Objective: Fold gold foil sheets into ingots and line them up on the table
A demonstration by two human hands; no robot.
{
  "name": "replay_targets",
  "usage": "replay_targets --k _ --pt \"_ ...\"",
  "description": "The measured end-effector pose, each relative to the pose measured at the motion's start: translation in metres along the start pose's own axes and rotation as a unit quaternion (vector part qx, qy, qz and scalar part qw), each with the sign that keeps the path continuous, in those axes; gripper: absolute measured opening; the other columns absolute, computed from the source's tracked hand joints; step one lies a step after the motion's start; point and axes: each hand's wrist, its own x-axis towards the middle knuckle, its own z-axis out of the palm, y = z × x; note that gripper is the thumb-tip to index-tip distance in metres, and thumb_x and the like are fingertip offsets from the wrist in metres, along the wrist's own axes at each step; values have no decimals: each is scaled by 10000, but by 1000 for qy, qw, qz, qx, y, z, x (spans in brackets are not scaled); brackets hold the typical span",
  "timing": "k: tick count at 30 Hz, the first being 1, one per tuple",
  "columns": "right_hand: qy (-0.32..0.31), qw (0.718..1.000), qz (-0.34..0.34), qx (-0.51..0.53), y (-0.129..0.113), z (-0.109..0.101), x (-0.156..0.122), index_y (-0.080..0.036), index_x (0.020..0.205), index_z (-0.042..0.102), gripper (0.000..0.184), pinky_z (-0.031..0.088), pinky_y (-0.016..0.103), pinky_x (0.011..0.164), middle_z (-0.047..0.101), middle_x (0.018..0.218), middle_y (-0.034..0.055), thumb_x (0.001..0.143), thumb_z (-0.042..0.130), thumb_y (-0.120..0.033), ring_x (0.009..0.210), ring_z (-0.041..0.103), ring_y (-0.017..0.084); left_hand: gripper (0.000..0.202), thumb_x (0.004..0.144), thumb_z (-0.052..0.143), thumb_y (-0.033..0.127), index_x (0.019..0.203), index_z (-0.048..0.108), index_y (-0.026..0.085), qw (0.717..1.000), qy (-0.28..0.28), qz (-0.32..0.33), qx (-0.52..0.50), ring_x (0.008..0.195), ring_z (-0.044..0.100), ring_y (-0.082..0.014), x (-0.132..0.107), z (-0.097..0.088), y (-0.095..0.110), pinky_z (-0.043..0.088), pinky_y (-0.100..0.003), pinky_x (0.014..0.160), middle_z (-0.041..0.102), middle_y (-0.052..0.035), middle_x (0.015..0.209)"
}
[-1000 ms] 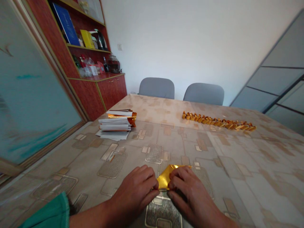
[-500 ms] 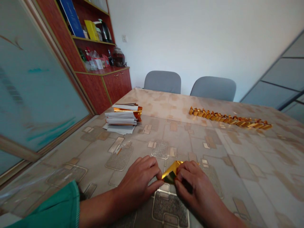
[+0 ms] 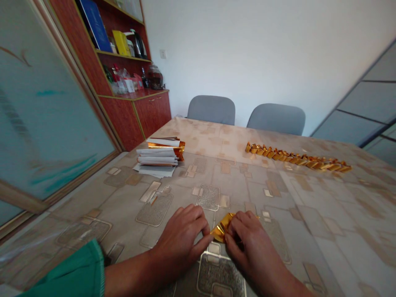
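Note:
A small sheet of gold foil paper [image 3: 222,229] lies partly folded on the patterned tablecloth [image 3: 278,194] near the front edge. My left hand [image 3: 181,237] pinches its left side with curled fingers. My right hand [image 3: 249,243] presses and pinches its right side, covering most of it. Both hands touch the paper and rest on the table.
A stack of white and gold foil sheets [image 3: 161,156] sits at the left middle. A long row of several folded gold pieces [image 3: 297,157] runs across the far right. Two grey chairs [image 3: 212,109] stand behind the table. A red cabinet [image 3: 136,111] is at the left.
The gold paper has been folded smaller and less of it shows between my hands. My hands have drawn closer together. The camera has shifted slightly.

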Motion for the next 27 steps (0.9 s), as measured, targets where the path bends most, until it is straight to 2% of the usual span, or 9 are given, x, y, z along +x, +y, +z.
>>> replay_targets --k 7,20,22,24,27 --pt "32 998 -6 -55 5 10 -2 -205 736 525 215 387 339 683 582 791 30 756 627 -16 757 516 226 98 796 641 113 747 621 196 999 8 -31 -3 902 532 -201 3 -1 5 338 -334 785 597 -4 871" --pt "32 998 -19 -51 5 8 -3 -225 767 462 236 396 342 674 567 795 26 788 592 -29 750 515 225 157 741 614 51 727 548 193 999 34 1 12 890 527 -207 3 5 -1 350 -333 772 589 -3 866" --pt "28 999 -8 -44 5 8 -3 -222 783 458 236 401 343 671 564 803 29 801 592 -29 750 514 224 159 754 621 48 782 566 195 999 35 4 14 889 531 -206 3 4 -2 357 -330 772 595 2 873" --pt "19 999 1 -37 4 8 -3 -219 799 457 234 407 343 665 562 805 28 814 596 -31 749 516 224 190 798 631 59 909 606 211 999 31 34 16 927 543 -207 3 3 -4 374 -329 794 619 0 944" --pt "13 999 -3 -35 4 6 -2 -218 819 462 236 422 348 670 567 819 25 829 612 -37 757 525 224 276 914 613 116 1131 623 286 989 23 137 57 1010 553 -209 4 2 -5 390 -330 849 638 -6 1101"
